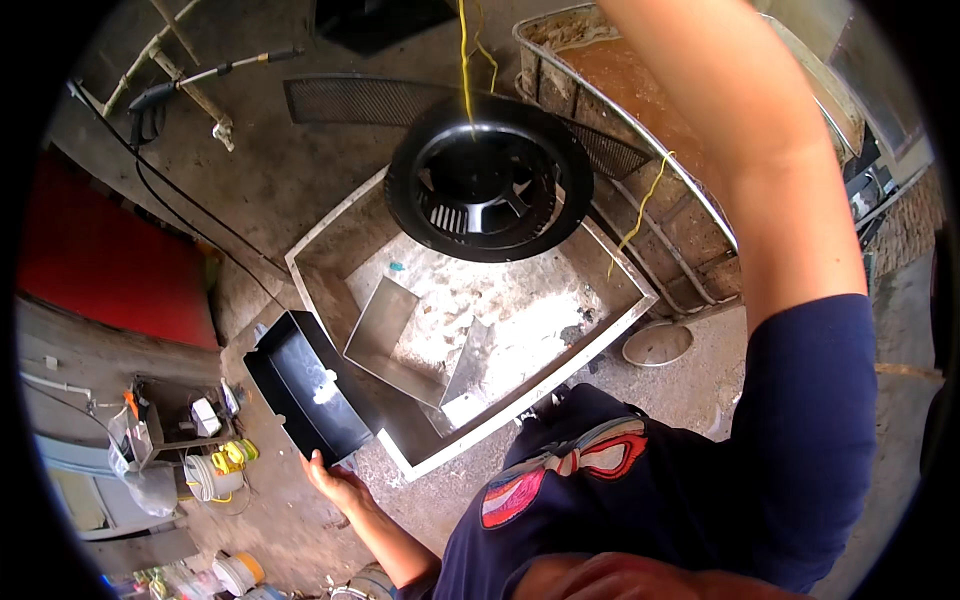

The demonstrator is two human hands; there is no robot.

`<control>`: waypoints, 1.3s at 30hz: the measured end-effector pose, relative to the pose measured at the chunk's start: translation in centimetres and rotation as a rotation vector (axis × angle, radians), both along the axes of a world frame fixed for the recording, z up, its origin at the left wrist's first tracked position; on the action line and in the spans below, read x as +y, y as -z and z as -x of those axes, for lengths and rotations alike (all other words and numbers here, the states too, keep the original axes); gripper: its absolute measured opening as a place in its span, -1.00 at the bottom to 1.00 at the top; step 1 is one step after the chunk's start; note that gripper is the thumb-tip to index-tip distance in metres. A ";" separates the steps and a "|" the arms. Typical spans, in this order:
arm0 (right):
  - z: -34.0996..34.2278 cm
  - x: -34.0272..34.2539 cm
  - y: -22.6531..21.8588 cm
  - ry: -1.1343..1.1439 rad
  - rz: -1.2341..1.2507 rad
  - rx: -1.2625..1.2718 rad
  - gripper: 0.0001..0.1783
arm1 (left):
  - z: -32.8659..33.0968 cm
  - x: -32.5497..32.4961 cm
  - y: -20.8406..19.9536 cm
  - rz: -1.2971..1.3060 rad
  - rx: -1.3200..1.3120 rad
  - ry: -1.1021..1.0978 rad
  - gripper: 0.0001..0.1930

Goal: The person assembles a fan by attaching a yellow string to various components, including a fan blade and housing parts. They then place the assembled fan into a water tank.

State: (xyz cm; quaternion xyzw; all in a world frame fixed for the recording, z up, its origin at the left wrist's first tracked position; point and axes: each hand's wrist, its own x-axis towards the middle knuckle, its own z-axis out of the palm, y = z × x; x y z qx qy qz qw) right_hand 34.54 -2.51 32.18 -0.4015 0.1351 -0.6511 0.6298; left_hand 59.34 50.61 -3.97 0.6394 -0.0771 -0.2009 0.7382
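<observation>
At the lower left, my left hand [335, 485] grips the near end of a long, open black box [312, 385], whose inside faces up toward me. The box is tilted beside the left wall of a big metal tray [545, 425]. My right arm [780, 150] reaches up past the top edge, so its hand is out of view. A round black part with a wide rim [415, 225] and slotted centre hangs from a yellow wire [465, 60] above the tray. Angled sheet-metal pieces [385, 320] lie in the tray among pale powder.
A framed tank of brownish liquid [625, 85] stands at the far right. Behind the hanging part is a dark mesh strip [350, 100]. A spray gun [150, 100] with a hose is at upper left. A metal bowl [658, 344] and a white bucket [212, 478] rest on the floor.
</observation>
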 end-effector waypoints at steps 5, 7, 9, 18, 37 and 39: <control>3.9 -0.5 -8.6 0.059 0.123 -0.041 -0.30 | -1.0 -1.1 0.0 -0.026 -0.145 -0.056 -0.52; 8.3 -1.0 -10.9 0.118 0.178 -0.047 -0.30 | 2.7 -4.0 -1.2 0.065 -0.059 0.048 -0.54; 11.5 -2.1 -12.9 0.154 0.210 -0.054 -0.30 | 4.7 -6.5 -2.9 0.078 -0.078 0.023 -0.55; 26.5 -8.7 -19.6 0.295 0.296 -0.052 -0.31 | 11.3 -18.8 -3.3 0.200 -0.113 0.182 -0.51; 46.0 -33.1 -7.7 0.369 0.246 0.063 -0.35 | 22.3 -31.9 -3.8 0.011 0.056 0.143 -0.44; 46.1 -34.7 -4.8 0.325 0.179 0.061 -0.32 | 23.5 -32.1 -4.2 0.013 0.044 0.143 -0.48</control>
